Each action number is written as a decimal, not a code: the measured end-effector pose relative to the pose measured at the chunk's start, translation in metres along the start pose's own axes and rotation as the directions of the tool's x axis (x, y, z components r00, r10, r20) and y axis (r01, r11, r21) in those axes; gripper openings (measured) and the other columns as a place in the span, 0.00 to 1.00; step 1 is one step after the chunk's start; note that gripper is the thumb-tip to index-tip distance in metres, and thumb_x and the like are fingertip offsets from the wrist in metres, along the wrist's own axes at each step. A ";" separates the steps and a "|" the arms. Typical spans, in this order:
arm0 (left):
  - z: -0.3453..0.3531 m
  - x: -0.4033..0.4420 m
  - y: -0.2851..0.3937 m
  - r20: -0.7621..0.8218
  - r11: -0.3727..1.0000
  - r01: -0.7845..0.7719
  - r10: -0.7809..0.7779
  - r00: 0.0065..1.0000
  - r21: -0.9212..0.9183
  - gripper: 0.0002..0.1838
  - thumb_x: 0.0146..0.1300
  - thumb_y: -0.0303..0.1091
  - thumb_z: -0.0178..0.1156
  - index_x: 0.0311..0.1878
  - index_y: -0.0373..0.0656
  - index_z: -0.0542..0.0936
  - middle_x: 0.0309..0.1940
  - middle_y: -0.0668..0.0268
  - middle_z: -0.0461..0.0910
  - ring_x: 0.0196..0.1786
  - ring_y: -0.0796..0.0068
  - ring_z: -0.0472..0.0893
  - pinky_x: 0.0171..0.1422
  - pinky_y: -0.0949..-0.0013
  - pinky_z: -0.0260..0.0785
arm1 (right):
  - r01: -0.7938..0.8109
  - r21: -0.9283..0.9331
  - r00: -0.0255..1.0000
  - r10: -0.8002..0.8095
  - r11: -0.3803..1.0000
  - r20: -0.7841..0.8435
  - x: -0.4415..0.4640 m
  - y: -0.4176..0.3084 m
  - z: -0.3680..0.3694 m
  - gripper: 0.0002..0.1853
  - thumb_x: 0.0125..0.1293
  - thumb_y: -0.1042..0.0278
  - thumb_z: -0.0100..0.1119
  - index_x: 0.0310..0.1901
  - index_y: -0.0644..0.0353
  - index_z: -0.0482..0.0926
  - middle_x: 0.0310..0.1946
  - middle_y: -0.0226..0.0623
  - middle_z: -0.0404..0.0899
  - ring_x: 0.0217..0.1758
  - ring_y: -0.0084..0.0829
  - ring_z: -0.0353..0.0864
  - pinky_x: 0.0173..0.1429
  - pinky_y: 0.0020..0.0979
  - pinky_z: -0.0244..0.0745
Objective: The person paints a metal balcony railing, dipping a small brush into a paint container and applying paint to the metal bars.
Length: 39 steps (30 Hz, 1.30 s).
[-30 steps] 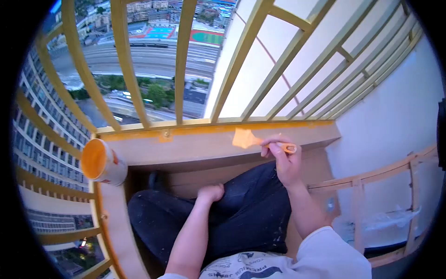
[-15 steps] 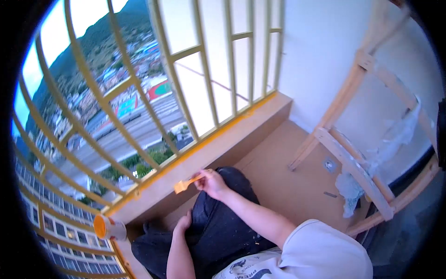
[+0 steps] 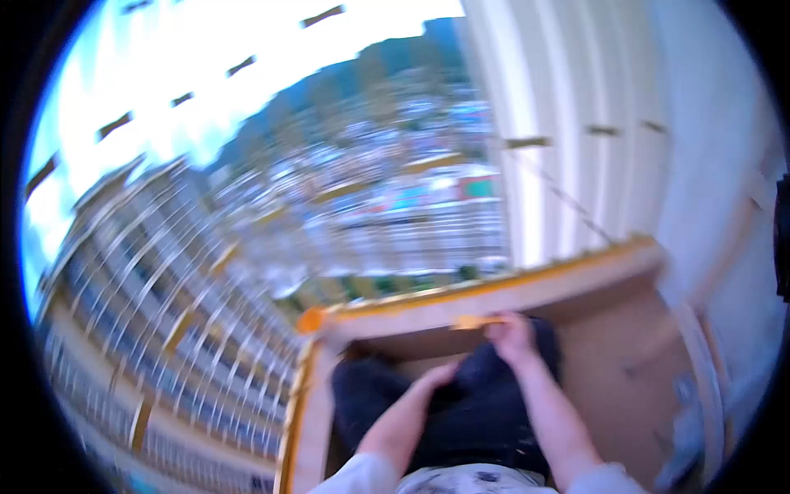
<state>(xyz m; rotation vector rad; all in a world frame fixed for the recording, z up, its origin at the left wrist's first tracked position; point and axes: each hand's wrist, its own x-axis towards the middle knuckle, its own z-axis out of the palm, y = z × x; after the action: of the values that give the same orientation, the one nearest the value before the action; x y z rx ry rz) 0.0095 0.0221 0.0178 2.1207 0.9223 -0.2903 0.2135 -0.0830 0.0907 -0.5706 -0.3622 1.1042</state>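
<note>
Smeared by motion, the head view shows my right hand (image 3: 510, 333) closed around the handle of a paintbrush (image 3: 469, 322). Its yellow-orange bristle end points left, just in front of the low ledge (image 3: 527, 295). My left hand (image 3: 440, 375) rests low against my dark trousers (image 3: 481, 412), and blur hides how its fingers lie. An orange paint pot (image 3: 311, 319) sits at the ledge's left corner, well away from both hands. Along the ledge's outer edge runs a yellow-orange painted strip (image 3: 444, 293).
Window bars rise from the ledge, streaked almost invisible, with short crosspieces (image 3: 527, 142) showing. Buildings and hills lie beyond. Brown floor (image 3: 613, 354) spreads to my right. A wooden frame (image 3: 704, 370) leans near the pale wall (image 3: 716, 156).
My view has swung left and up, so the hands, ledge and pot appear further right. The paintbrush stays in my right hand, and my left hand stays at my lap.
</note>
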 end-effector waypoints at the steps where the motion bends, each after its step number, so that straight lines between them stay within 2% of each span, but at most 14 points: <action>1: 0.010 0.012 0.002 -0.050 0.996 -0.051 0.047 0.998 -0.074 0.29 0.82 0.51 0.37 0.76 0.46 0.70 0.76 0.55 0.69 0.77 0.55 0.67 0.83 0.56 0.54 | -0.008 0.079 0.993 -0.001 0.997 0.119 0.001 -0.008 -0.024 0.10 0.74 0.67 0.52 0.44 0.63 0.80 0.26 0.29 0.75 0.25 0.21 0.69 0.31 0.28 0.67; 2: 0.020 0.022 0.005 -0.099 0.984 -0.107 0.094 0.991 -0.143 0.30 0.81 0.52 0.36 0.73 0.44 0.74 0.74 0.53 0.71 0.76 0.53 0.69 0.82 0.56 0.56 | 0.013 0.080 0.994 -0.021 0.997 0.103 -0.002 -0.014 -0.023 0.11 0.77 0.65 0.51 0.44 0.62 0.80 0.22 0.23 0.68 0.23 0.18 0.62 0.29 0.25 0.61; 3: 0.027 0.023 0.018 -0.119 0.982 0.180 -0.187 0.975 -0.065 0.35 0.81 0.57 0.30 0.72 0.43 0.74 0.74 0.51 0.70 0.78 0.51 0.67 0.83 0.54 0.54 | 0.046 0.047 0.982 -0.054 0.998 0.179 -0.007 -0.025 -0.031 0.12 0.76 0.63 0.52 0.42 0.62 0.81 0.24 0.23 0.70 0.23 0.17 0.65 0.28 0.23 0.62; 5: 0.039 0.033 0.029 -0.150 0.982 0.188 -0.181 0.972 0.033 0.39 0.80 0.60 0.25 0.71 0.42 0.75 0.73 0.50 0.71 0.77 0.48 0.68 0.82 0.52 0.55 | 0.021 0.127 0.999 -0.024 0.992 0.023 -0.016 -0.044 -0.042 0.18 0.81 0.57 0.50 0.44 0.65 0.81 0.23 0.25 0.68 0.24 0.19 0.64 0.29 0.23 0.60; 6: 0.046 0.016 0.050 -0.156 0.992 0.108 -0.097 0.983 0.061 0.39 0.80 0.59 0.26 0.69 0.40 0.77 0.71 0.50 0.73 0.75 0.48 0.70 0.81 0.53 0.56 | 0.048 0.140 0.996 -0.058 0.989 0.067 -0.029 -0.055 -0.058 0.20 0.81 0.55 0.49 0.44 0.65 0.81 0.23 0.27 0.68 0.25 0.20 0.64 0.30 0.25 0.59; 13: 0.052 0.036 0.036 -0.199 0.989 0.146 -0.139 0.970 0.022 0.37 0.81 0.57 0.28 0.66 0.38 0.79 0.68 0.49 0.76 0.72 0.47 0.73 0.78 0.52 0.61 | 0.105 0.060 0.981 -0.114 0.993 0.160 -0.036 -0.068 -0.048 0.20 0.82 0.52 0.49 0.47 0.63 0.81 0.25 0.28 0.71 0.26 0.21 0.65 0.31 0.26 0.61; 15: 0.041 0.036 0.044 -0.223 0.994 0.068 -0.047 0.974 0.088 0.36 0.81 0.55 0.28 0.63 0.37 0.80 0.67 0.48 0.76 0.69 0.45 0.75 0.77 0.50 0.62 | 0.091 0.172 0.987 -0.066 0.981 -0.145 -0.032 -0.070 -0.030 0.20 0.82 0.53 0.47 0.45 0.62 0.82 0.24 0.29 0.72 0.25 0.22 0.68 0.30 0.27 0.62; 16: 0.047 0.041 0.030 -0.229 0.984 -0.016 0.058 0.972 0.180 0.36 0.81 0.54 0.28 0.61 0.37 0.81 0.67 0.46 0.76 0.68 0.42 0.76 0.77 0.49 0.62 | 0.094 0.150 0.994 -0.084 0.984 -0.075 -0.030 -0.060 -0.037 0.20 0.82 0.52 0.47 0.44 0.61 0.82 0.24 0.29 0.73 0.24 0.23 0.69 0.30 0.27 0.62; 17: 0.050 0.037 0.028 -0.222 0.989 0.039 -0.006 0.975 0.144 0.37 0.81 0.55 0.26 0.64 0.38 0.79 0.67 0.45 0.76 0.68 0.41 0.75 0.77 0.49 0.63 | 0.102 0.119 0.995 -0.103 0.988 -0.004 -0.033 -0.050 -0.048 0.20 0.82 0.52 0.48 0.43 0.61 0.81 0.24 0.30 0.74 0.24 0.24 0.70 0.29 0.28 0.63; 21: 0.080 0.107 -0.041 -0.145 0.986 0.060 -0.037 0.989 0.159 0.44 0.79 0.62 0.22 0.66 0.35 0.77 0.68 0.45 0.75 0.72 0.44 0.72 0.80 0.49 0.59 | 0.109 0.073 0.994 -0.110 0.991 0.013 -0.029 -0.028 -0.053 0.22 0.82 0.51 0.45 0.40 0.60 0.81 0.20 0.29 0.70 0.22 0.25 0.67 0.29 0.30 0.62; 23: 0.065 0.092 -0.023 -0.167 0.980 0.112 -0.084 0.982 0.167 0.46 0.79 0.63 0.20 0.65 0.34 0.78 0.68 0.46 0.75 0.74 0.45 0.71 0.81 0.51 0.58 | 0.079 0.125 0.997 -0.080 0.989 0.001 -0.026 -0.039 -0.045 0.23 0.82 0.51 0.44 0.40 0.61 0.81 0.19 0.29 0.69 0.22 0.25 0.66 0.29 0.30 0.61; 27: 0.073 0.145 -0.067 -0.081 0.975 0.076 -0.060 0.995 0.208 0.42 0.80 0.60 0.23 0.68 0.36 0.76 0.71 0.47 0.72 0.77 0.48 0.67 0.83 0.53 0.55 | 0.075 0.132 0.997 -0.075 0.988 -0.008 -0.025 -0.035 -0.042 0.21 0.81 0.54 0.48 0.39 0.64 0.82 0.21 0.33 0.74 0.24 0.27 0.71 0.30 0.32 0.64; 29: 0.077 0.141 -0.066 -0.085 0.974 0.063 -0.045 0.995 0.216 0.41 0.80 0.60 0.23 0.69 0.36 0.75 0.72 0.47 0.71 0.77 0.49 0.67 0.83 0.53 0.54 | 0.094 0.107 0.990 -0.104 0.990 0.091 -0.031 -0.038 -0.041 0.21 0.80 0.55 0.50 0.39 0.67 0.83 0.21 0.35 0.76 0.22 0.28 0.72 0.30 0.33 0.64; 39: 0.064 0.076 -0.029 -0.060 0.968 0.213 -0.207 0.976 0.132 0.39 0.80 0.55 0.23 0.71 0.36 0.73 0.73 0.47 0.69 0.78 0.50 0.65 0.85 0.53 0.51 | 0.017 0.022 0.993 -0.019 1.000 0.115 -0.035 -0.035 -0.031 0.17 0.80 0.62 0.51 0.48 0.69 0.81 0.25 0.34 0.75 0.30 0.27 0.73 0.37 0.30 0.67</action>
<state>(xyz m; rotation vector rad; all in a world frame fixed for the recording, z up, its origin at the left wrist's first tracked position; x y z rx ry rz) 0.0492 0.0268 -0.0779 2.1636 1.1879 -0.4253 0.2411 -0.1344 0.0870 -0.4857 -0.4545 1.1251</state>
